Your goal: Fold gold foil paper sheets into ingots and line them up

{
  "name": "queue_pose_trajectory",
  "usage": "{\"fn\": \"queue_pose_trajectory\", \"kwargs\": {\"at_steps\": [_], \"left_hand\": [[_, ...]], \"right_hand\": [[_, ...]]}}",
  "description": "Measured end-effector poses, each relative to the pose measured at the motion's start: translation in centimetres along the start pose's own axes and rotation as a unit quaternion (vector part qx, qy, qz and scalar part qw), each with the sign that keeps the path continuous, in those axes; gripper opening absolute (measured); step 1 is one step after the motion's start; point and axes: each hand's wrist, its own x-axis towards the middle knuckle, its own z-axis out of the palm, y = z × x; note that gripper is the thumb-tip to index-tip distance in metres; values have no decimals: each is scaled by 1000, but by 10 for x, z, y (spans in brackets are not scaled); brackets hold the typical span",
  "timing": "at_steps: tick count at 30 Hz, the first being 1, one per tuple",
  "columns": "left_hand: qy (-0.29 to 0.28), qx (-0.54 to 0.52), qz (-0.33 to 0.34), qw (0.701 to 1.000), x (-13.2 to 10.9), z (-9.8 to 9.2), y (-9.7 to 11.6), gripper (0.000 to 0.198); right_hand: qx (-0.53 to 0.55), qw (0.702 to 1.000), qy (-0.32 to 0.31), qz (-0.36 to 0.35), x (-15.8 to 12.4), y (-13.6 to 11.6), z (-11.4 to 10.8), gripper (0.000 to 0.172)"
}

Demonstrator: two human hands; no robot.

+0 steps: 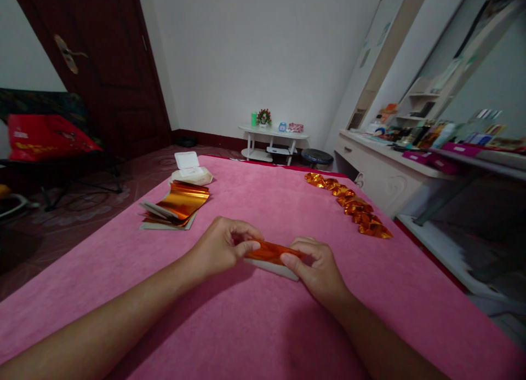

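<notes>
Between my two hands is a sheet of orange foil paper [271, 252], folded into a long strip with a pale strip along its near edge. My left hand [226, 243] pinches its left end between thumb and fingers. At the right end, my right hand [314, 262] grips it the same way, thumb on the near side. Beyond my left hand lies a stack of orange foil sheets [184, 199], curled up and showing pale undersides. A row of folded shiny orange foil pieces [349, 202] runs along the right side of the pink-covered table [255, 194].
An open-lidded wipes pack [191, 172] stands behind the foil stack. Farther off are a small white table [273, 131] with a plant and a round dark stool [317, 156]. A cluttered dresser [382, 155] is at right; a red bag [49, 136] rests on a chair at left.
</notes>
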Motion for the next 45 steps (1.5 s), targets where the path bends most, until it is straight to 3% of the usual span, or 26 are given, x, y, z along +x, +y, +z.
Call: {"fn": "queue_pose_trajectory", "kwargs": {"at_steps": [6,9,12,19,26,30,33,35,37,41,45], "left_hand": [[-19,29,47,998,-3,3,5,15],[-7,45,77,996,-5,8,8,16],[-8,73,115,991,-9,13,11,17],[-4,108,163,981,-16,16,12,20],[9,105,145,984,-11,7,9,19],[39,121,134,983,-9,-1,7,19],[71,125,116,983,-7,-6,7,21],[66,122,118,983,-6,-4,8,22],[50,118,127,984,-6,0,10,21],[39,119,127,984,-7,7,10,21],[27,199,180,963,-9,9,6,18]], "right_hand": [[-8,1000,-21,-6,-2,-2,3,29],[-51,999,-5,-8,-2,-9,4,16],[-109,992,18,-52,-1,-18,6,5],[-153,979,11,-133,-2,-18,2,17],[-177,971,44,-153,2,-5,-14,22],[-185,972,75,-128,4,10,-25,25],[-144,976,150,-63,6,18,-31,28],[-99,979,174,-44,7,15,-30,21],[-70,985,147,-53,7,8,-24,8],[-90,991,60,-84,3,-6,-10,6],[-103,987,71,-96,1,-9,-5,17]]}}
